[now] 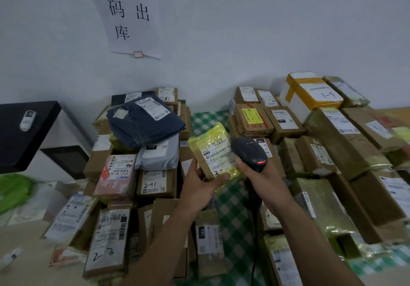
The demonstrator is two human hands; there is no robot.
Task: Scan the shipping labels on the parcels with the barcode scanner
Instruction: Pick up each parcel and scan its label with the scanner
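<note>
Holding the yellow parcel (210,143) up above the piles, the left hand (197,188) pinches its lower edge, thumb across the front and fingers round the back, so the white shipping label (218,155) faces up just above the thumb. The right hand (261,174) is wrapped round the grip of the barcode scanner (249,151), whose head sits just over the label's right side. This looks like the scan itself for this one parcel; the next move likely calls for centring the scanner on the barcode, then swapping the parcel for another from the boxes (155,181) beside either hand.
</note>
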